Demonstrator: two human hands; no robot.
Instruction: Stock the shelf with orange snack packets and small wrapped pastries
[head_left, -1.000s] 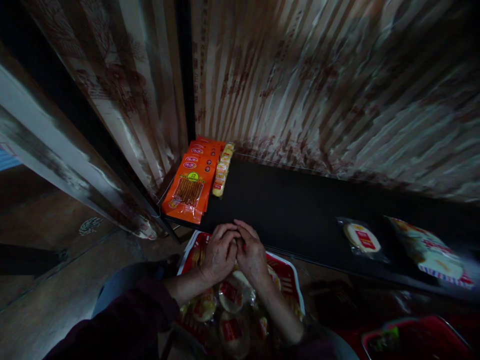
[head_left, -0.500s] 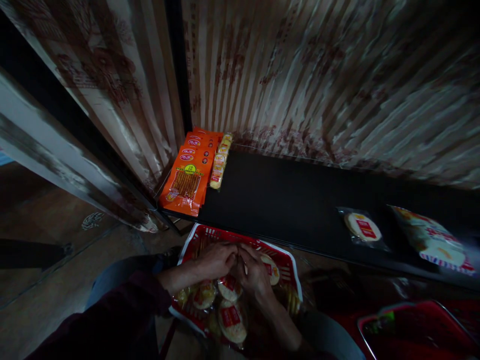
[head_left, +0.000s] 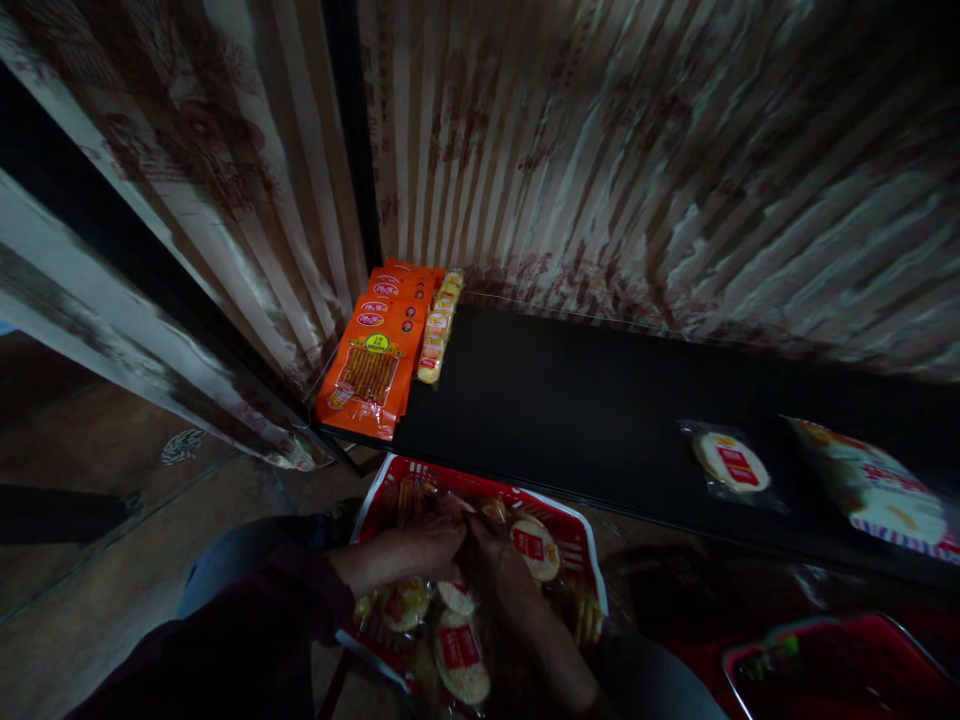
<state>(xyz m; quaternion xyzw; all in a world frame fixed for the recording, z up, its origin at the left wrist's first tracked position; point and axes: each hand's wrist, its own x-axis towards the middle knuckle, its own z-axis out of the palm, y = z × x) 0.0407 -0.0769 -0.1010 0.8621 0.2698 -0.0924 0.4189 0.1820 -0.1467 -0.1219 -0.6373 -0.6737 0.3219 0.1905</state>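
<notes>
Left hand and right hand meet at lower centre, inside the red basket among round snack packets. Too dark to tell whether they grip anything.

Small shop, packaged snacks on shelf, red baskets

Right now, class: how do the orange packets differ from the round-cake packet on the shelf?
The orange packets are printed oblongs; the round-cake packet is clear, showing a pale disc with a red label. The orange packets overlap at the left end; the round-cake packet lies alone, further right. Both lie flat on the shelf.
</notes>
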